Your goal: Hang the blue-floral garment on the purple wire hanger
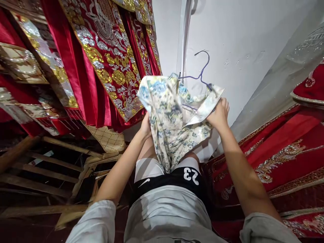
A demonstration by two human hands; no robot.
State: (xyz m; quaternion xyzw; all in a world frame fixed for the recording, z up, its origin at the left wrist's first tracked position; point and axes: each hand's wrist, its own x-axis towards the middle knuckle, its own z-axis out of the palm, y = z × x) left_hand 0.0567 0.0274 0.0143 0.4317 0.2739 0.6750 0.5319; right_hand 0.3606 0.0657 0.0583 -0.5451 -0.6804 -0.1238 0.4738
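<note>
A floral shirt [164,118] in cream with blue and yellow flowers hangs in front of my legs, its collar end away from me. A thin purple wire hanger [201,72] sits inside it, with the hook sticking up out of the neck against the wall. My left hand [145,126] grips the shirt's left side, its fingers partly hidden behind the cloth. On the other side, my right hand [219,114] is closed on the shirt's right part, near a pale turned-back panel of the front.
Red costumes with gold and silver embroidery [111,60] hang at the left. More red beaded garments [275,162] are at the right, partly near clear plastic. A wooden slatted frame [50,162] stands low on the left. The white wall [235,37] is ahead.
</note>
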